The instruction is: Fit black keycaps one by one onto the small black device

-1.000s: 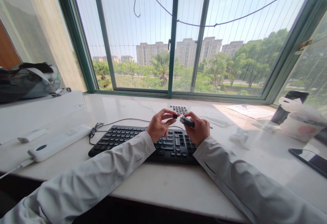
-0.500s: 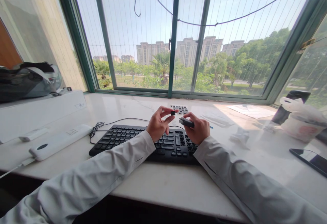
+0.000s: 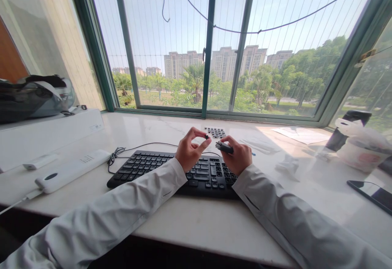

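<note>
A small black keycap (image 3: 207,137) is pinched between thumb and forefinger of my left hand (image 3: 190,148), raised over the keyboard (image 3: 147,167). My right hand (image 3: 238,154) grips a short black cleaning brush (image 3: 225,147), its greyish tip pointing left at the keycap, a small gap apart. Below both hands lies the black keyboard; at its right end, partly behind my right hand, several keys show bare square sockets. Behind the hands, loose keycaps (image 3: 215,132) are laid out in rows on the white counter.
To the left are a white power bank (image 3: 72,171) with a cable, a white box (image 3: 52,132) and a dark bag (image 3: 33,97). On the right stand a plastic-bagged tub (image 3: 364,150), a phone (image 3: 372,193), crumpled tissue (image 3: 288,164) and paper (image 3: 301,135). Windows rise behind.
My left fingers have turned the keycap, so less of its face shows now. My right hand and the brush have hardly moved.
</note>
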Demonstrator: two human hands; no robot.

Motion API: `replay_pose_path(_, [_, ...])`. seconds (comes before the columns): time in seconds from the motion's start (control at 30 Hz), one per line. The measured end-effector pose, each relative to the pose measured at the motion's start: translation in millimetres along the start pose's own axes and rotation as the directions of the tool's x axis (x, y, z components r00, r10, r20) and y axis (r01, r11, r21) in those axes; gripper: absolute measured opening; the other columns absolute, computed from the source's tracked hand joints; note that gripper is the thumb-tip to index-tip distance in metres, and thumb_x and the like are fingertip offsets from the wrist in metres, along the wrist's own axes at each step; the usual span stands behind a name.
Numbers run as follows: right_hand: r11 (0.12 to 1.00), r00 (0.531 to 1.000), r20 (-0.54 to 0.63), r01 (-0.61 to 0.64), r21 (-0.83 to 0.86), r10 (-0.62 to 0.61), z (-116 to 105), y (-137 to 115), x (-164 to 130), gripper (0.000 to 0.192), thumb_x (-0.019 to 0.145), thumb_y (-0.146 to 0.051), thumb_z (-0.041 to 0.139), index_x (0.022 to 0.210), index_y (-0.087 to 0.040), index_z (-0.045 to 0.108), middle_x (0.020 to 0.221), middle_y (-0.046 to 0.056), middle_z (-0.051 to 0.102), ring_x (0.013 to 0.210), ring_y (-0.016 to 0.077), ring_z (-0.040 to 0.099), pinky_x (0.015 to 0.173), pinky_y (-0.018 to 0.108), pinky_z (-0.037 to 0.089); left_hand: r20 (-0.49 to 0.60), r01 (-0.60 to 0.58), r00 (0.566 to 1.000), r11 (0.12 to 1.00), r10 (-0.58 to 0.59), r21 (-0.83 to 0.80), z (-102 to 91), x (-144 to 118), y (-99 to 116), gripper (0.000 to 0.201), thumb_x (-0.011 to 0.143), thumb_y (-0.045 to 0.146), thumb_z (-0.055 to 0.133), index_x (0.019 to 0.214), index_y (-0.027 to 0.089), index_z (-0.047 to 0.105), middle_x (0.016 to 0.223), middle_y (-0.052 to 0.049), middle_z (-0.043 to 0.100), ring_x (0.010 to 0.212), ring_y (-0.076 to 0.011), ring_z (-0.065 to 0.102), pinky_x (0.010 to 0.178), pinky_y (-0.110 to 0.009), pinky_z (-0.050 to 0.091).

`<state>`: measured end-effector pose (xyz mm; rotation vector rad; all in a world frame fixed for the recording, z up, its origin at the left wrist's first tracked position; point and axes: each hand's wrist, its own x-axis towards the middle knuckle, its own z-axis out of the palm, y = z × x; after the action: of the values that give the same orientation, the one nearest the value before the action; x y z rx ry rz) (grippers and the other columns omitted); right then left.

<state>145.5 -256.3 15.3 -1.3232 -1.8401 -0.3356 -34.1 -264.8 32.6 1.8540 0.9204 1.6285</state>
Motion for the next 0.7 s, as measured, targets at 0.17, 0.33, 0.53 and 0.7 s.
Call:
replay_pose_path(0.17, [1.0, 1.0, 0.004, -0.007, 0.01, 0.007, 1, 0, 0, 0.018, 0.078, -0.033, 0.056, 0.092, -0.026, 0.064, 0.061, -0.001, 0.068, 0.059, 0.0194, 0.064, 0.056, 0.025, 0.032, -0.05, -0.053, 0.997, 0.973, 0.066, 0.226, -2.7, 1, -2, 0.028, 0.078, 0.041, 0.068, 0.094, 0.019, 0.066, 0.081, -0.002, 0.064, 0.062, -0.0093, 0.058, 0.046, -0.015, 0.04])
replay_pose_path(0.33, [0.999, 0.999, 0.001, -0.041, 0.02, 0.041, -1, -1, 1, 0.019, 0.079, -0.037, 0.056, 0.092, -0.026, 0.065, 0.06, -0.001, 0.067, 0.059, 0.0194, 0.063, 0.057, 0.025, 0.031, -0.023, -0.027, 0.999, 0.965, 0.034, 0.261, -3.6, 1, -5, 0.029, 0.077, 0.043, 0.069, 0.094, 0.021, 0.068, 0.08, 0.001, 0.064, 0.045, -0.0039, 0.043, 0.043, -0.016, 0.037])
replay_pose_path(0.53, [0.966, 0.973, -0.018, -0.23, -0.118, 0.229, -10, 17, 22, 0.026, 0.083, -0.043, 0.052, 0.098, -0.028, 0.066, 0.065, 0.002, 0.067, 0.064, 0.0203, 0.061, 0.059, 0.027, 0.03, 0.029, -0.006, 1.0, 0.942, -0.004, 0.336, -5.7, 4, -12, 0.026, 0.076, 0.041, 0.069, 0.095, 0.023, 0.07, 0.088, 0.0, 0.068, 0.046, -0.0045, 0.042, 0.048, -0.018, 0.039])
replay_pose_path(0.7, [0.92, 0.921, 0.199, -0.273, -0.281, 0.334, -11, 52, 33, 0.032, 0.086, -0.047, 0.046, 0.087, -0.025, 0.07, 0.076, 0.008, 0.068, 0.068, 0.0209, 0.06, 0.061, 0.029, 0.033, 0.075, 0.004, 0.996, 0.914, -0.038, 0.406, -8.0, 7, -22, 0.03, 0.074, 0.045, 0.07, 0.095, 0.023, 0.072, 0.088, 0.0, 0.072, 0.042, -0.0056, 0.043, 0.049, -0.022, 0.041])
